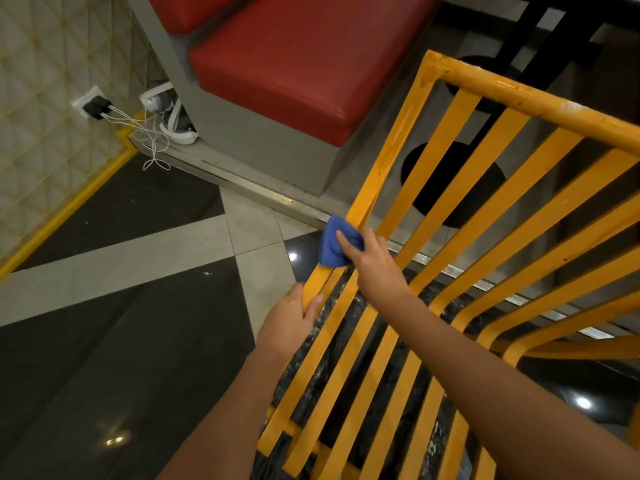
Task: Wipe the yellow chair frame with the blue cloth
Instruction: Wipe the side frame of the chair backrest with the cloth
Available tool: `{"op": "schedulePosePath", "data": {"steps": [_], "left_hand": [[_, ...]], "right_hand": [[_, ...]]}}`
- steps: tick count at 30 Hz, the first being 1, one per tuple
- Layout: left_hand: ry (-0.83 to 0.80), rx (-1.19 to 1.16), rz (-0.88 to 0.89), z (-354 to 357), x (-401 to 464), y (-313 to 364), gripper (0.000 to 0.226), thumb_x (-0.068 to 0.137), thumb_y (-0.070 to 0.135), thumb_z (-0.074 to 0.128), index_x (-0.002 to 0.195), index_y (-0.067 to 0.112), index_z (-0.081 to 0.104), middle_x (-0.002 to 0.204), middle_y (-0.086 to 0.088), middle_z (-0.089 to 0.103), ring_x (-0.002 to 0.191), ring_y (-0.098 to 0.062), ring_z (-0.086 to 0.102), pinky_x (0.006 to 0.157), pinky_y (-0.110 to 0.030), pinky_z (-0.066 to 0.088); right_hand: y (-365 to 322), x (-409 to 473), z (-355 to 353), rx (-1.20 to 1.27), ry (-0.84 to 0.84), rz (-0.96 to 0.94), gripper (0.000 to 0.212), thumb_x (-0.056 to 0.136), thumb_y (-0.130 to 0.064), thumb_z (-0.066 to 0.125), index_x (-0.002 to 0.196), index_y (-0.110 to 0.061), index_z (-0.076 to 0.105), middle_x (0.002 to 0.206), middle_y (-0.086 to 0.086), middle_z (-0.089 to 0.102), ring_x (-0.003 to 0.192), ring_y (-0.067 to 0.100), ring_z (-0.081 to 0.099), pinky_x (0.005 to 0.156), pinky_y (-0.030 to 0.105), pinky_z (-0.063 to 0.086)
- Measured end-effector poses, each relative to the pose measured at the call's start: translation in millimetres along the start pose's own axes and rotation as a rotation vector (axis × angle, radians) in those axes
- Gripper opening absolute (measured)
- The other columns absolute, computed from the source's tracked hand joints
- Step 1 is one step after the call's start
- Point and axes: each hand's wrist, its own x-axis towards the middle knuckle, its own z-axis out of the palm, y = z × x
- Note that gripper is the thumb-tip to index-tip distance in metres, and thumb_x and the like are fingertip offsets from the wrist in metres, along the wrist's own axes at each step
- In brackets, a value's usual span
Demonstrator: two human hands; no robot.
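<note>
polished black and pale grey tiled floor [114,271] carries the yellow chair frame [433,271], a grey-based red bench [277,71], white cables [152,140] and perhaps sneakers [176,123].

A red bench seat [277,60] stands near a wall socket [90,105] with white cables [149,140].

chair frame [460,216]: cut off right, bottom | blue cloth [332,245]: partly under right hand [372,261]

Dim indoor light, bright glare spots on the glossy floor [104,375], sharp focus, wide-angle bending at edges.
</note>
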Motion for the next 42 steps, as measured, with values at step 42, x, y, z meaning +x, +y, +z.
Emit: {"op": "schedulePosePath", "data": {"steps": [42], "left_hand": [[0.005, 0.039, -0.012, 2.3, 0.3, -2.6, 0.036, 0.095, 0.047, 0.033, 0.105, 0.016, 0.047, 0.083, -0.004, 0.057, 0.069, -0.017, 0.054, 0.059, -0.031, 0.044]], "right_hand": [[3.7, 21.9, 18.9, 0.314, -0.074, -0.037, 0.051, 0.1, -0.028, 0.039, 0.146, -0.025, 0.019, 0.134, 0.016, 0.039, 0.115, 0.032, 0.048, 0.1, 0.04, 0.041]]}}
